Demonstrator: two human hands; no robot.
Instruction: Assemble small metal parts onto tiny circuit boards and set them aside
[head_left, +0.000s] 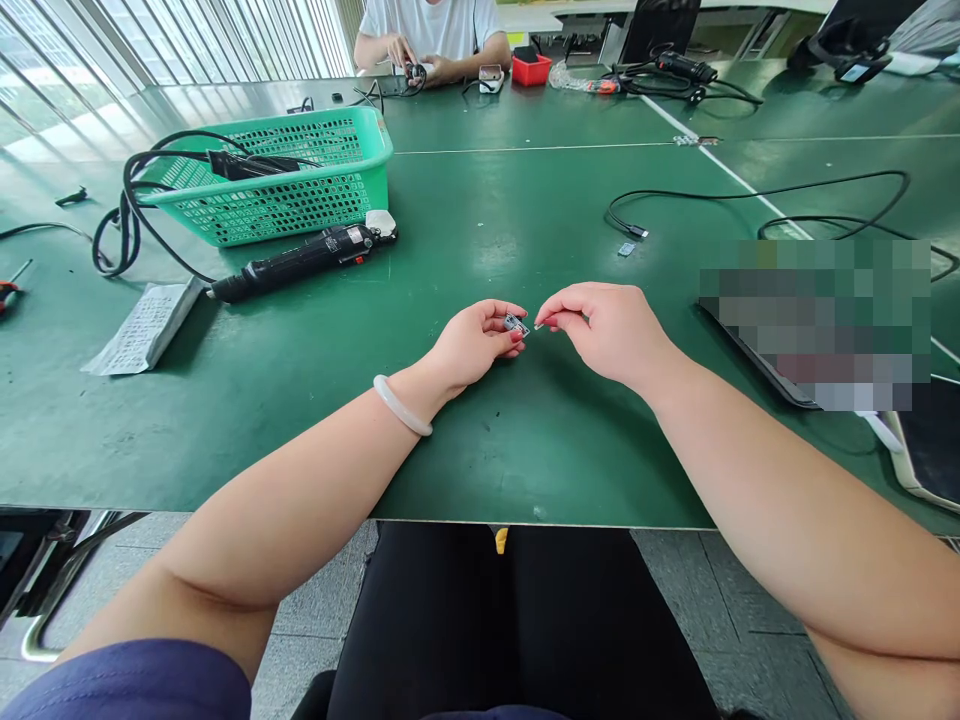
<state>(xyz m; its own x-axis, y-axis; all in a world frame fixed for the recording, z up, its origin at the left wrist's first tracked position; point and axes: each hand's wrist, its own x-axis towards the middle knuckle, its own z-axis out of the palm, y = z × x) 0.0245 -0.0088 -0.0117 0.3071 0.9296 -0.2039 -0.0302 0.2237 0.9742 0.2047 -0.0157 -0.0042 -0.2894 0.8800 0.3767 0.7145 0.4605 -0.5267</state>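
Note:
Between thumb and fingers, my left hand (480,343) holds a small grey circuit board (514,324) above the green table. Just to its right, my right hand (600,325) is pinched on a tiny pale piece (538,326), whose exact kind is too small to tell. The piece is close to the board's right side; whether they touch is unclear. A second small board (626,249) lies on the table beyond my right hand, beside the plug of a black cable (637,231).
On the left are a green basket (285,205) with a black tool inside, a black electric screwdriver (300,262) and a folded paper pad (142,328). A blurred dark object (814,325) lies at right. A person (431,45) sits across the green table (480,440).

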